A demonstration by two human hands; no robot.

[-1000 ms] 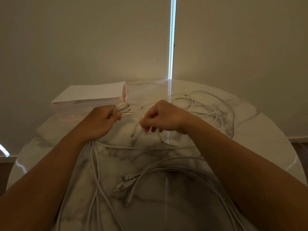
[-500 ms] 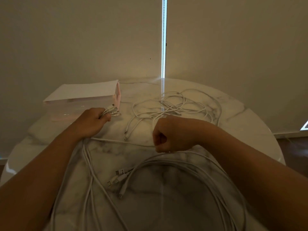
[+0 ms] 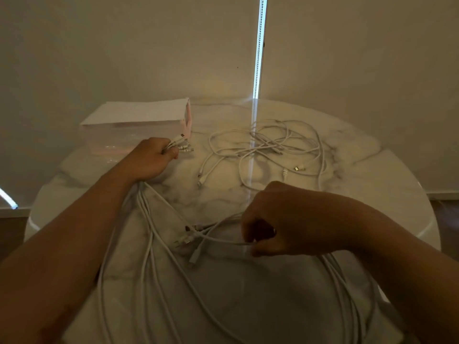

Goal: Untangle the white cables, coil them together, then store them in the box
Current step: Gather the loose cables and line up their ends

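White plugs (image 3: pixel 180 144) clenched in left grip (image 3: pixel 151 160); right grip (image 3: pixel 282 219) pinches one cable (image 3: pixel 223 240).

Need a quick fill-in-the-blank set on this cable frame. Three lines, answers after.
1. The left hand grips a bundle of connector ends right beside the pink-sided ____.
2. The right hand pinches one white ____ between thumb and fingers.
3. The loose tangle on the far side of the table is touched by ____ hand.
Missing words: box; cable; neither.
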